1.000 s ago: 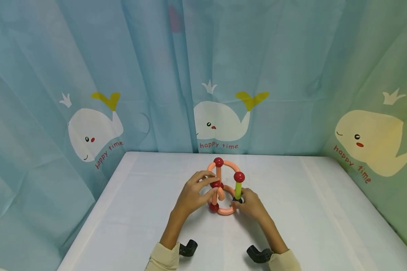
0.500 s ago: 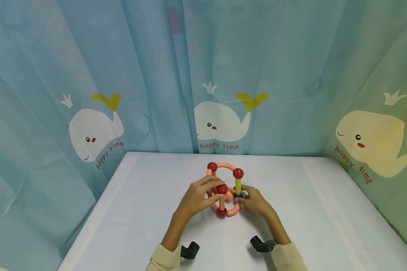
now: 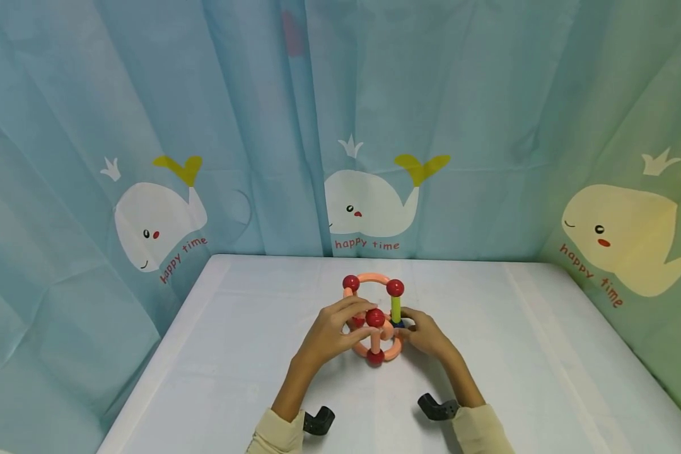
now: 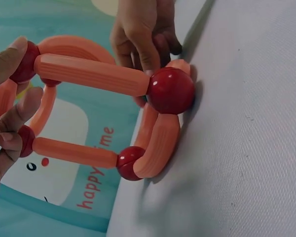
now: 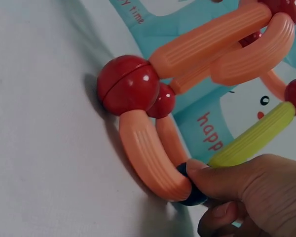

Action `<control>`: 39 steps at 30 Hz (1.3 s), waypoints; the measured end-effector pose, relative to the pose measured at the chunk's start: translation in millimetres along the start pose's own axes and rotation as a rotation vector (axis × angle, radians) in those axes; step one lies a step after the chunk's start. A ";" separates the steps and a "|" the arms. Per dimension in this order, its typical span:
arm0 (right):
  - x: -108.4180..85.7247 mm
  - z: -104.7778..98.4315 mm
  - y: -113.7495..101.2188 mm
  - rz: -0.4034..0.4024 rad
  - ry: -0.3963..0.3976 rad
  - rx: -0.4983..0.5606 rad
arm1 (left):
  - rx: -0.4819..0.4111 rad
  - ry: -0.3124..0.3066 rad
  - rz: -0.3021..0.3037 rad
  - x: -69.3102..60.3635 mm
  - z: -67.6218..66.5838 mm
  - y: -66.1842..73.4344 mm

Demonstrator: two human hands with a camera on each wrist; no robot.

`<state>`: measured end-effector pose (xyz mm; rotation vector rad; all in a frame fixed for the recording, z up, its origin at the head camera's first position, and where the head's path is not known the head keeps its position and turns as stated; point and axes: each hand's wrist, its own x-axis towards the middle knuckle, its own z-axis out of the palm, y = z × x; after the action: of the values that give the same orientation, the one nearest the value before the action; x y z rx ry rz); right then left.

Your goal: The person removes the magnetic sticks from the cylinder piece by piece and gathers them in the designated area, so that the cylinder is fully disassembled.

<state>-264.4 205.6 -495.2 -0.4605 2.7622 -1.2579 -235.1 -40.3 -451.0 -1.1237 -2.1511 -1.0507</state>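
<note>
A magnetic ball-and-stick frame stands on the white table, with red balls [image 3: 395, 288] joined by straight and curved orange sticks [image 5: 207, 39]. My left hand [image 3: 331, 331] holds its upper near side, thumb and fingers about the top red ball [image 3: 375, 318]. Low on the right, my right hand [image 3: 427, 334] pinches a dark blue ball [image 5: 193, 197] between thumb and fingers. From that ball a yellow-green stick [image 5: 254, 136] rises to a red ball. One curved orange stick [image 5: 256, 54] leaves the top near ball and ends free. The fingers partly hide the frame's left side.
The white table [image 3: 232, 366] reaches back to a blue curtain [image 3: 459, 94] printed with whales. Black angled pieces [image 3: 320, 420] are worn at both wrists, by the light sleeves [image 3: 278, 432].
The frame has turned between my hands: its near balls have swung right and its far top ball left. Both hands keep their hold, with the left shifting slightly right.
</note>
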 end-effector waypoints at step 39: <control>-39.2 -26.5 -75.7 -0.321 0.005 0.186 | 0.019 0.019 -0.016 -1.2 9.5 3.3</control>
<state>-213.9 189.6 -423.4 -0.9101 2.6132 -1.5635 -232.4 -32.0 -456.0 -1.0857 -2.1545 -1.0421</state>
